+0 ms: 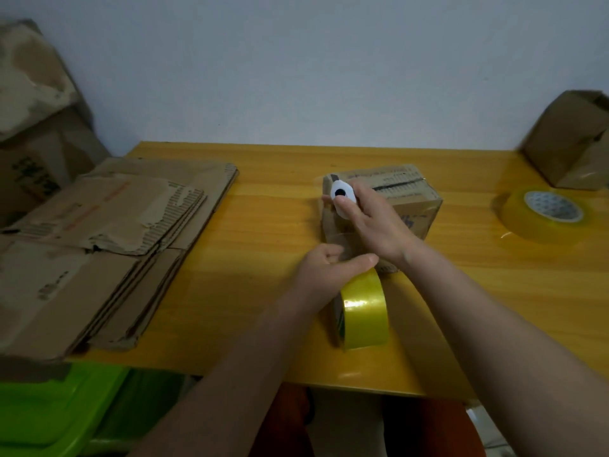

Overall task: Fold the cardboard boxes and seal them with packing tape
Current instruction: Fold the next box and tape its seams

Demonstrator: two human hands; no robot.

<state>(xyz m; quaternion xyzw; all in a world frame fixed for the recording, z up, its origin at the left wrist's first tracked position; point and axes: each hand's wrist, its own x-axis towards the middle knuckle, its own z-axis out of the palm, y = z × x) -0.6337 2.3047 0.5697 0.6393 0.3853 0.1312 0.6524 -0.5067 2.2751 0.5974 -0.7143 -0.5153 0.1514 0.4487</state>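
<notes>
A small folded cardboard box (408, 196) stands in the middle of the yellow table (263, 245). My right hand (372, 225) grips a white cutter with a black hole (342, 194) against the box's near left corner. My left hand (329, 270) holds a yellow tape roll (364, 311) upright just in front of the box, thumb across its top. A clear strip of tape (342, 240) runs from the roll up to the box.
A stack of flattened cardboard boxes (105, 239) covers the table's left side. A second tape roll (547, 212) lies flat at the right, with a folded box (570, 140) behind it. More cardboard (36, 103) leans at far left. A green bin (56, 410) sits below.
</notes>
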